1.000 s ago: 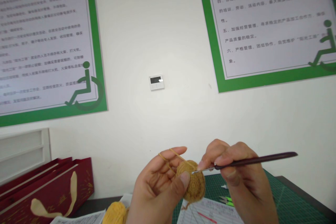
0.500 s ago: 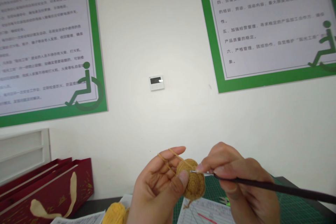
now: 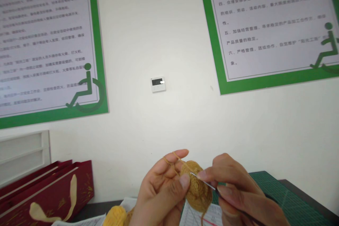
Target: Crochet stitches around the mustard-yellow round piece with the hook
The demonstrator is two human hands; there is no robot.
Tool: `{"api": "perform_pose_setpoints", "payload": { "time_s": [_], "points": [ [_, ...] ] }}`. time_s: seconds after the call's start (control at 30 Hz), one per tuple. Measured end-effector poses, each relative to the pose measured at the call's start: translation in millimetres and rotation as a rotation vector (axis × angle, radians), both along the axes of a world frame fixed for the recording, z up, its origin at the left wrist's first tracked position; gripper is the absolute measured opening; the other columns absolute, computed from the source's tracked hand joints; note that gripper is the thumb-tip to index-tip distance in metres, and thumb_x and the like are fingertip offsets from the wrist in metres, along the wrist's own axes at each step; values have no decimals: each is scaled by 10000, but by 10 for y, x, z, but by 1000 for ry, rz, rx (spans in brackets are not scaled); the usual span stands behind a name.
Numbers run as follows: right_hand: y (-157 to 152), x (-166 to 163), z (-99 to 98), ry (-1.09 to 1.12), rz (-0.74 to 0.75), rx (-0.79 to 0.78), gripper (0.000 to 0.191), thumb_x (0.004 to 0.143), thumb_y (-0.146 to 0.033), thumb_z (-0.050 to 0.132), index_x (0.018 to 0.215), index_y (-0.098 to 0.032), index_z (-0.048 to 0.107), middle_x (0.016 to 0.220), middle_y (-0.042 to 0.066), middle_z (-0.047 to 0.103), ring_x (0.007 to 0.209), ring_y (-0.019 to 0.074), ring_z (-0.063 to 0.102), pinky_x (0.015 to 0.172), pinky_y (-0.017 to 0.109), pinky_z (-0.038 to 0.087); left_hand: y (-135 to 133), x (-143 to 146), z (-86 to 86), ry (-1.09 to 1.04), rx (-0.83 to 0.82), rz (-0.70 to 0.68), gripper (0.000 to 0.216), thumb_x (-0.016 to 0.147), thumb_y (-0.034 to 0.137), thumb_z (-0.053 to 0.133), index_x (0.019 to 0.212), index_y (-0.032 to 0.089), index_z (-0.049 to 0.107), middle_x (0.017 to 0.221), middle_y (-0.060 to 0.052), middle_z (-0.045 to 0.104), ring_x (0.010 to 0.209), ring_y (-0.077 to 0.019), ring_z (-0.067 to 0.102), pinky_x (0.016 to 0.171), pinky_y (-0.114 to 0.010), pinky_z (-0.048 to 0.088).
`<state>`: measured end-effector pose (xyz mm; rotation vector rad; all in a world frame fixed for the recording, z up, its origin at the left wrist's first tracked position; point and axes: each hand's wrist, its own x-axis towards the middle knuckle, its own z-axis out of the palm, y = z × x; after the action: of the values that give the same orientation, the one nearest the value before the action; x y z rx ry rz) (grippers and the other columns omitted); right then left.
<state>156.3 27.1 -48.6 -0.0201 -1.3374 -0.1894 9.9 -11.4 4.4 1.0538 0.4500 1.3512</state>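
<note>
My left hand (image 3: 161, 190) pinches a round brown crochet piece (image 3: 198, 192) between thumb and fingers. Brown yarn (image 3: 182, 162) loops over its raised index finger and runs down to the top edge of the piece. My right hand (image 3: 238, 187) grips a crochet hook (image 3: 212, 186) with a dark handle and a thin metal shaft. The hook's tip lies at the upper part of the crochet piece, close to my left thumb. A short yarn tail hangs from the piece's lower edge.
A yellow yarn ball (image 3: 115, 216) sits left of my hands. Dark red gift bags (image 3: 50, 197) stand at the far left. A green cutting mat (image 3: 288, 197) and printed papers (image 3: 189, 215) lie on the table, against a white wall (image 3: 148, 123).
My right hand has tipped the hook more steeply, its handle end now lower. The crochet piece has turned and moved slightly right, and its tail hangs further right.
</note>
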Motion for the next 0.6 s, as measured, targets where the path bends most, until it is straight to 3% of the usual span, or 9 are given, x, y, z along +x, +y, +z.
{"api": "perform_pose_setpoints", "payload": {
  "time_s": [0.3,0.6],
  "points": [
    [39,-89,-35,63,53,4,290,989,-229,595,1253,-332,660,994,82,814,603,200,616,537,383,477,19,-22,-19,-6,-16,-47,347,724,162,869,1064,214,821,877,-70,714,805,-195,693,747,-294,546],
    [-58,-131,44,138,244,-183,182,997,-305,584,1140,-371,675,920,54,792,735,240,666,622,415,521,18,-1,-31,-12,-13,9,359,693,160,886,1043,218,825,854,-61,687,806,-183,653,753,-288,550]
  ]
}}
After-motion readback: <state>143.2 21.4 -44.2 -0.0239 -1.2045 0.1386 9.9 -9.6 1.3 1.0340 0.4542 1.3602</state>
